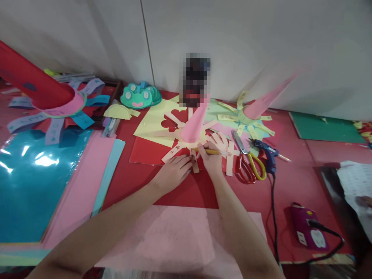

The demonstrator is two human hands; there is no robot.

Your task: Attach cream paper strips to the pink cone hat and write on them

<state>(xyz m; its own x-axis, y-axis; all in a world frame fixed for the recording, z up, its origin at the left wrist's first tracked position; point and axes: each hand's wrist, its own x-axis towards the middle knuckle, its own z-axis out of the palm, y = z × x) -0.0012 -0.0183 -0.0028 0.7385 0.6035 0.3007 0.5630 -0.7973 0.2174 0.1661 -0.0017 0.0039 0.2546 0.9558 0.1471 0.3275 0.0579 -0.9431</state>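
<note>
here, the right hand [210, 159] is curled closed around a yellow pencil [215, 152], while the left hand [176, 169] lies half open, palm down, its fingertips on a paper strip [195, 167] at six o'clock from the pink cone [193, 126]. scissors [245, 150] lie at the cone's four o'clock, a glue gun [269, 155] just beside them at their three o'clock.

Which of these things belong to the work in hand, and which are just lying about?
Seemingly in use:
pencil, in the right hand
paper strip, at the left hand
pink cone just beyond both hands

Seemingly just lying about, untouched now:
scissors
glue gun
green frog-like cutout
purple box
</note>
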